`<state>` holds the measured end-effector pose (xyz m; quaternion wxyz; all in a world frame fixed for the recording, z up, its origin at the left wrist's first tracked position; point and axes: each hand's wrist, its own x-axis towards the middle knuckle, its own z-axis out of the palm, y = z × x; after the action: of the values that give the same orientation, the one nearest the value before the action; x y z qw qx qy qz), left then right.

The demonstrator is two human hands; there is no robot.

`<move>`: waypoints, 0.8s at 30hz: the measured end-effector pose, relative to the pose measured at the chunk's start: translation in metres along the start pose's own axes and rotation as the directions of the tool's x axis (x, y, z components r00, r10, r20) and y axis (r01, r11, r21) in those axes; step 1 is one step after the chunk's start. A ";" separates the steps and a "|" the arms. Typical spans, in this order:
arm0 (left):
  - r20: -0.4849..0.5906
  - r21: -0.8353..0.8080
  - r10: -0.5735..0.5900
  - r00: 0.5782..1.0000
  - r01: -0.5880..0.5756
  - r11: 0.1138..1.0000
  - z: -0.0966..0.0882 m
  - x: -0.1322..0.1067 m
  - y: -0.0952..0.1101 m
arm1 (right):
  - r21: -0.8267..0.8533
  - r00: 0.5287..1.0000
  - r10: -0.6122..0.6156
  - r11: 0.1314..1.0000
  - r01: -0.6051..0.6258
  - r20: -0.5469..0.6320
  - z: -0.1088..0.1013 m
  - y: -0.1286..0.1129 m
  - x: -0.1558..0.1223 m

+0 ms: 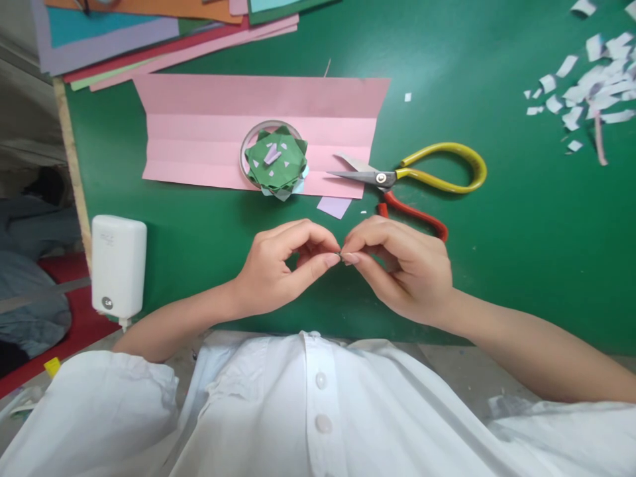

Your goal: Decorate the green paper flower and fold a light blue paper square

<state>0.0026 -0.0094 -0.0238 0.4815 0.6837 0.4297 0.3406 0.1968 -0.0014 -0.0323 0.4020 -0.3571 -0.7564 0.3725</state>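
My left hand (pixel 285 265) and my right hand (pixel 405 268) meet fingertip to fingertip over the near part of the green table. Both are closed in a pinch around something tiny and dark, too small to name. Beyond them, a green folded-paper cactus (pixel 278 159) with lilac paper bits on top sits by a round pale rim (pixel 243 156), on a creased pink paper sheet (pixel 199 142). Scissors (pixel 381 177) with one yellow and one red handle lie half open behind my right hand, blades over the pink sheet. A small lilac paper piece (pixel 334 207) lies between sheet and hands.
Stacked coloured paper (pixel 119 50) covers the far left corner. A white power bank (pixel 118 265) with a cable stands near the left edge. White paper scraps (pixel 596 86) are scattered at far right, with a thin pink strip (pixel 599 139).
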 end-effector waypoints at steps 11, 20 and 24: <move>0.017 0.190 0.178 0.984 -0.177 0.966 0.002 0.001 0.000 | -0.182 0.990 -0.137 0.974 0.132 -0.016 0.001 0.001 -0.003; 0.018 0.256 0.266 0.964 -0.262 0.931 0.004 0.001 -0.004 | -0.162 0.988 -0.154 0.975 0.149 -0.014 0.003 0.002 -0.006; 0.022 0.248 0.251 0.968 -0.248 0.936 0.004 0.000 -0.004 | -0.110 0.996 -0.084 0.990 0.083 -0.009 0.002 0.001 -0.003</move>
<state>0.0049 -0.0096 -0.0288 0.3427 0.7861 0.3812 0.3455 0.1970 -0.0037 -0.0350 0.4021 -0.3491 -0.7873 0.3107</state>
